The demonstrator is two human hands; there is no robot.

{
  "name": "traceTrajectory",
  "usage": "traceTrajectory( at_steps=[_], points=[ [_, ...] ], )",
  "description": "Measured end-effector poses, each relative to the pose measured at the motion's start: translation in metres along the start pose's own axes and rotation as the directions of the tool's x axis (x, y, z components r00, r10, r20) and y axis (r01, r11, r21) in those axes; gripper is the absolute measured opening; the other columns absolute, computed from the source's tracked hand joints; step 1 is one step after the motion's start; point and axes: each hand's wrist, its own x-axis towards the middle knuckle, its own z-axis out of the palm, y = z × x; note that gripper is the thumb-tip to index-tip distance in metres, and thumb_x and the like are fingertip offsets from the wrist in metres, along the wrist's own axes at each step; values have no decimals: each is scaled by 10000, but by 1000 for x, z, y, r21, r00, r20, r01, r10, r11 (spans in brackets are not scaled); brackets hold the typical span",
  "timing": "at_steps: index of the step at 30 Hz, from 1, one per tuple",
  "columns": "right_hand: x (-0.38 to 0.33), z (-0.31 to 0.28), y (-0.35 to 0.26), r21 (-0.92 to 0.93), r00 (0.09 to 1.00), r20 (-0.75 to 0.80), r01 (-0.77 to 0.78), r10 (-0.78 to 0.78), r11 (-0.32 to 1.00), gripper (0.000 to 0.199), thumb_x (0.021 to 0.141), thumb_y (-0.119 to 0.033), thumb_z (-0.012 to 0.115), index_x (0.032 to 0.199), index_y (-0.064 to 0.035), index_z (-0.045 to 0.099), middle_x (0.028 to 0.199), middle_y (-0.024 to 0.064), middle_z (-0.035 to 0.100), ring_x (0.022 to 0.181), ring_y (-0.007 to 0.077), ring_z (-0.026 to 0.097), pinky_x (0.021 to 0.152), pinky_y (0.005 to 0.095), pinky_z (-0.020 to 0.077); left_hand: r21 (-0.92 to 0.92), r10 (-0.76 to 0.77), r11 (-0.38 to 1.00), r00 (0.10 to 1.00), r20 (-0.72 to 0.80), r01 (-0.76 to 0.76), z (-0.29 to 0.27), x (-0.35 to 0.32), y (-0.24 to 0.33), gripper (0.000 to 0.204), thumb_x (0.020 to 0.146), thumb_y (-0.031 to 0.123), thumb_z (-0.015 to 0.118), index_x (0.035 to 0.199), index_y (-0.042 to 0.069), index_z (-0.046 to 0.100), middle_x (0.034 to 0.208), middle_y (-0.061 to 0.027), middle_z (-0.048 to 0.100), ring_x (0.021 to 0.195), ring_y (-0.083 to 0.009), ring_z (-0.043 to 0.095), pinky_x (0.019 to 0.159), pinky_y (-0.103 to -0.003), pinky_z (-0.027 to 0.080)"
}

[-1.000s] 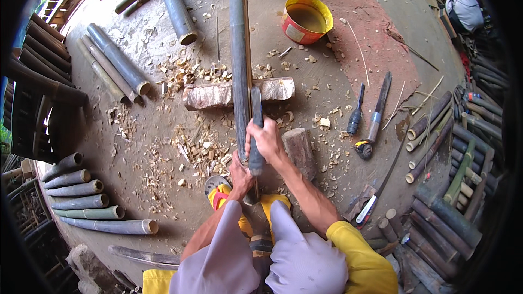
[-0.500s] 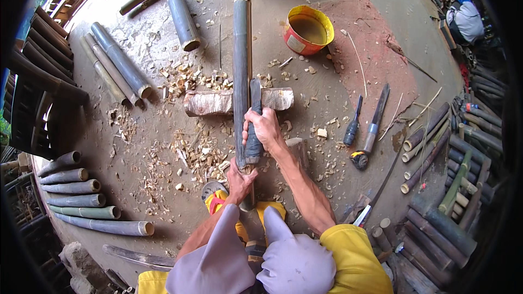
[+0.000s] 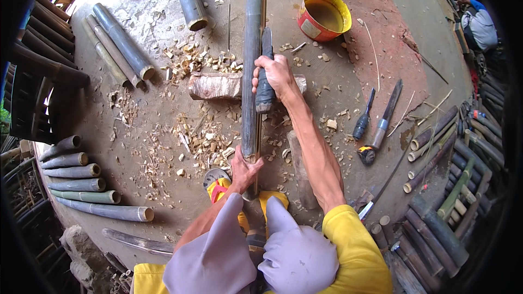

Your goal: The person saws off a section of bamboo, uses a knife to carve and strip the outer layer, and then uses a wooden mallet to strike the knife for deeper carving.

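Clenching the knife (image 3: 265,93), the right hand (image 3: 277,75) has moved up the bamboo (image 3: 249,100) the left hand (image 3: 243,171) grasps.

The bamboo pole (image 3: 252,32) is coloured blue-grey, the tool handle (image 3: 265,95) is wrapped in near-black, and the red bucket (image 3: 322,34) is lined with yellow.

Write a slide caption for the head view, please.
Left grip holds a bamboo pole over a log; right grip holds a knife beside it, among wood chips.
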Motion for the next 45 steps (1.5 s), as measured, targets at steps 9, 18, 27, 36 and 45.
traceTrajectory(
  at_steps=[9,18,27,36,45],
  points=[
    [-14,6,0,-438,986,-128,43,-110,898,107,848,-98,516,825,3,488,589,63,520,444,167,557,395,331,499,-48,-131,990,986,100,136,-5,0,10,571,657,232,735,1111,11,468,866,-183,651,785,-311,656,729,-379,512],
    [15,8,-24,-21,999,44,10,-9,1000,142,832,-109,535,776,17,504,606,103,535,437,191,557,382,353,506,-55,-126,990,990,66,129,-4,-1,1,600,657,215,750,1144,20,459,865,-165,656,772,-300,656,722,-383,512],
    [104,2,-190,-127,933,57,359,-355,925,547,827,-326,614,1275,-24,525,969,166,685,795,322,655,932,520,424,-18,-139,990,985,107,142,-4,3,6,603,658,227,754,1137,17,453,866,-173,650,775,-287,652,713,-371,508],
    [-14,-6,-15,-49,998,-40,55,-57,997,111,843,-116,533,856,-23,475,606,70,511,434,162,534,393,325,490,-63,-137,987,983,122,146,-7,0,12,566,659,212,735,1116,7,472,827,-145,633,736,-264,638,706,-357,507],
    [-36,-4,16,-2,995,-38,92,-92,996,100,856,-94,525,837,-15,467,604,76,522,423,159,534,388,319,479,-39,-91,995,990,110,96,-6,1,8,583,651,214,742,1123,8,468,849,-161,631,747,-287,632,710,-369,504]
  ],
)
